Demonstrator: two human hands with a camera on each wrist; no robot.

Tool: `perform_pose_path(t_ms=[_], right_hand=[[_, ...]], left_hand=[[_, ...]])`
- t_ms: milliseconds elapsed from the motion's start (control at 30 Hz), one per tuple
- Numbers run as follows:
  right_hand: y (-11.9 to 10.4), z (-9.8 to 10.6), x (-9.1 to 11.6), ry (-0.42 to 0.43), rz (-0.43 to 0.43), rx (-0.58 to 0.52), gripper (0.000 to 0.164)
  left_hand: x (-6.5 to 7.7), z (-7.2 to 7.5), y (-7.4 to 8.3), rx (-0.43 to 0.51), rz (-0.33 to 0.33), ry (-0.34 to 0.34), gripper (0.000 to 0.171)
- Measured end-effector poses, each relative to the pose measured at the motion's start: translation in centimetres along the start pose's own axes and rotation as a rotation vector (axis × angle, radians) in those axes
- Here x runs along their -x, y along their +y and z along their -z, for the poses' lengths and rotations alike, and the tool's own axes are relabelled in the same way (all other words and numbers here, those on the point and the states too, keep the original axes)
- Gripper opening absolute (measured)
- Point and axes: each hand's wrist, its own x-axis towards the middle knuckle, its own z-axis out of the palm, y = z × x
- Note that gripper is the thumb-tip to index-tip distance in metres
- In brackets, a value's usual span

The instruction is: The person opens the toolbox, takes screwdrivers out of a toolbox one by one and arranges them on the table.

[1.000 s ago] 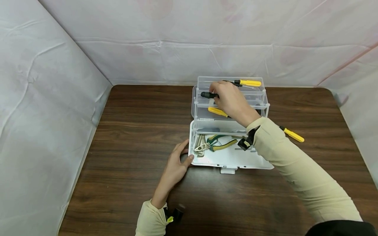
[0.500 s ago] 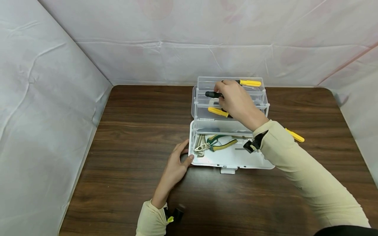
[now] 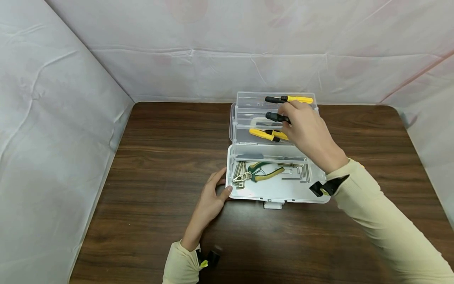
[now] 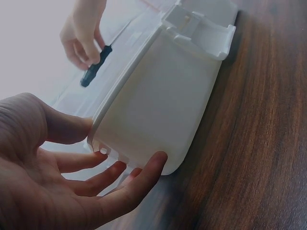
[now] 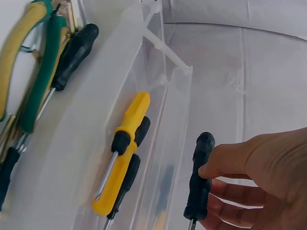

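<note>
a black screwdriver (image 3: 276, 117), pinched by the right hand (image 3: 310, 130), is over the clear trays (image 3: 250, 103), between one and two o'clock from the left hand (image 3: 210, 199), which grips the toolbox's corner (image 3: 230, 194). carried low, its shaft could perhaps snag a tray edge. dark wood-grained table (image 3: 152, 177) below; pale creased sheeting (image 3: 213, 75) at nine, twelve and three o'clock.

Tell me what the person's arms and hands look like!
The sleeves are long and pale yellow. Each wrist has a black strap with a small black box and a yellow-green mark. The left hand and right hand wear no gloves.
</note>
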Motion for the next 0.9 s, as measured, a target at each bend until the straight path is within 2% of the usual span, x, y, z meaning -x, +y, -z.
perform_pose_path(t_ms=[433,900], right_hand=[[1.2,0.9,3.8,0.077,-0.055,0.017,0.025],[4.3,1.1,8.2,0.131,-0.179,0.025,0.025]], left_hand=[[0.1,0.2,0.1,-0.029,0.002,0.001,0.061],[0.1,0.2,0.3,-0.033,0.003,0.002,0.061]])
